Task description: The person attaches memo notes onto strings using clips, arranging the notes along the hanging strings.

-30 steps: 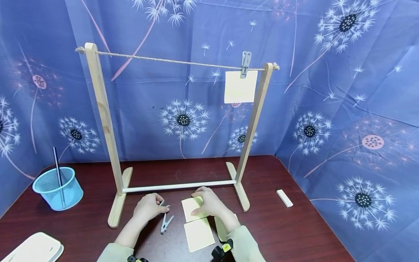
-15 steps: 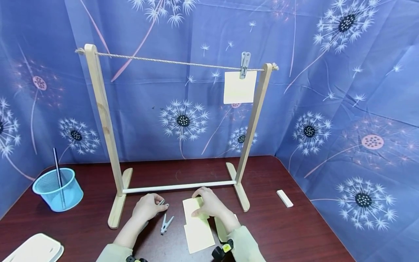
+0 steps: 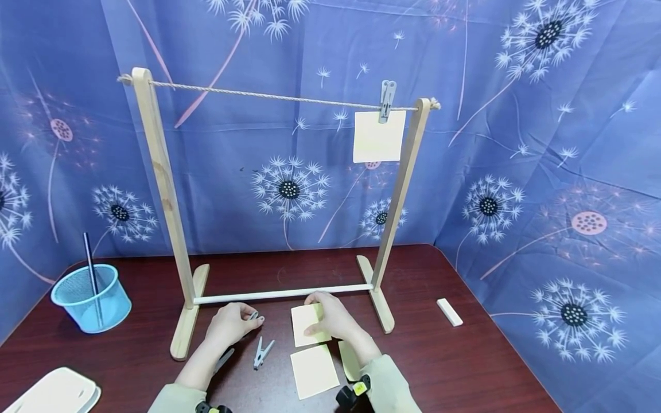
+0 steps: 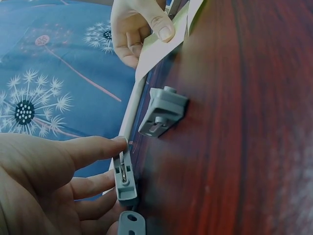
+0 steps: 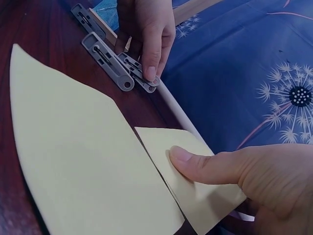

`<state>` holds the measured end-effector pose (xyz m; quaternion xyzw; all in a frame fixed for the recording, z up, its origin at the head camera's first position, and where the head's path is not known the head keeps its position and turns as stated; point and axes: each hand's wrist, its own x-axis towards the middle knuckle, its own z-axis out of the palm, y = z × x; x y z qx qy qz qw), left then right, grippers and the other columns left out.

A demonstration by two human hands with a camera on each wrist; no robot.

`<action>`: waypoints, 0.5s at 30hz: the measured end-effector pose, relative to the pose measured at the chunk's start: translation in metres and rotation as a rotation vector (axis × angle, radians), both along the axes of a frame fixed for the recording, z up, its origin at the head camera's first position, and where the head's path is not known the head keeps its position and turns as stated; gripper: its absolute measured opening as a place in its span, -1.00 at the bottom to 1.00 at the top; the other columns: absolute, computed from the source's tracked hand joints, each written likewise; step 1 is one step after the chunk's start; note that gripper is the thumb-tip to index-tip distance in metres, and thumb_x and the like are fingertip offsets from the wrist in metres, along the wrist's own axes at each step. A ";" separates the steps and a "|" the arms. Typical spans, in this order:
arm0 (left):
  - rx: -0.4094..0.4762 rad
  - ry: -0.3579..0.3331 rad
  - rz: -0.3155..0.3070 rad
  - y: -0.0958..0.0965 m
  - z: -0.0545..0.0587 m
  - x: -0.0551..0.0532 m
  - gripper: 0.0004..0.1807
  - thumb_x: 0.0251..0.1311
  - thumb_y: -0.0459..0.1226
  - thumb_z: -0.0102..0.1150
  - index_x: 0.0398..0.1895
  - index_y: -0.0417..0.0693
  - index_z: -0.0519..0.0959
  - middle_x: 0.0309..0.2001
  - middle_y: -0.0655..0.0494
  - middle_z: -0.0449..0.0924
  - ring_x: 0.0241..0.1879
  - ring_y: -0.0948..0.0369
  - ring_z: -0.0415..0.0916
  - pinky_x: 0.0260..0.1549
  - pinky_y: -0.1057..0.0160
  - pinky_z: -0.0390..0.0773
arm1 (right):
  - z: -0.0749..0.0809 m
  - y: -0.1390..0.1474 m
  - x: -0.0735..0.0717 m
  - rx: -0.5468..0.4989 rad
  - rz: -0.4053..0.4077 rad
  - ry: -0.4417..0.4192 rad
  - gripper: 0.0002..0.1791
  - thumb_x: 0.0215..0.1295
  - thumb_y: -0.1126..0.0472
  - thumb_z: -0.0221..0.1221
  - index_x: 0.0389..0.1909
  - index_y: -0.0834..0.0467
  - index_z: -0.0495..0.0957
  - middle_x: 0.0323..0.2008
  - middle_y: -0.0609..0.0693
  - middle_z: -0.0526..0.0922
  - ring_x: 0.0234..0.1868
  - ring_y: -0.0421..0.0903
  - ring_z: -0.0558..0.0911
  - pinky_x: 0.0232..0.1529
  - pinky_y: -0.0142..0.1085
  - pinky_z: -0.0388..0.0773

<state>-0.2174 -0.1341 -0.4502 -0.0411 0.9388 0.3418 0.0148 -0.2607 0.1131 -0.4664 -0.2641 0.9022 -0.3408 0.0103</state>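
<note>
My left hand (image 3: 229, 327) pinches a grey clothespin (image 4: 125, 182) between thumb and fingers, just above the table. A second clothespin (image 3: 262, 353) stands on the table to its right, and a third (image 3: 224, 360) lies beside the left wrist. My right hand (image 3: 334, 318) holds a pale yellow square of paper (image 3: 304, 328), thumb on top and fingers behind it. Another yellow paper square (image 3: 315, 370) lies flat nearer to me. More yellow paper (image 3: 349, 360) is partly hidden by my right forearm.
A wooden frame with a rope (image 3: 268, 96) stands behind the hands. On the rope's right end, a clothespin (image 3: 387, 101) holds a yellow paper (image 3: 378, 140). A blue mesh cup (image 3: 119, 301) with a pen is left; a white block (image 3: 449, 312) right; a white case (image 3: 54, 393) front left.
The paper in my right hand has shifted a little right and away, apart from the square below it. My left hand has drawn slightly left with its clothespin, away from the standing one.
</note>
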 end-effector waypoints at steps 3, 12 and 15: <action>0.004 0.004 0.002 -0.001 -0.002 -0.001 -0.67 0.07 -0.13 0.39 -0.23 -0.21 0.68 -0.35 0.08 0.66 -0.30 0.14 0.59 -0.37 0.15 0.52 | 0.000 0.000 -0.001 -0.010 0.016 0.013 -0.38 -0.22 0.27 0.56 -0.04 0.23 0.54 -0.04 0.09 0.62 0.10 0.07 0.55 0.18 -0.12 0.43; 0.045 -0.018 0.001 -0.002 -0.003 -0.001 -0.62 0.12 -0.13 0.36 -0.17 -0.29 0.64 -0.48 0.14 0.65 -0.59 0.31 0.55 -0.50 0.25 0.49 | 0.000 0.004 -0.003 -0.086 -0.001 -0.024 -0.28 -0.10 0.48 0.43 0.19 0.30 0.45 0.08 0.22 0.58 -0.01 0.06 0.57 0.05 -0.19 0.47; 0.046 -0.025 0.002 -0.002 -0.003 -0.001 -0.61 0.13 -0.13 0.35 -0.16 -0.31 0.64 -0.47 0.14 0.67 -0.59 0.32 0.55 -0.50 0.25 0.50 | -0.001 0.005 -0.004 -0.123 -0.064 -0.027 -0.24 -0.14 0.44 0.48 0.19 0.29 0.45 0.07 0.22 0.60 0.11 0.13 0.56 0.14 -0.07 0.47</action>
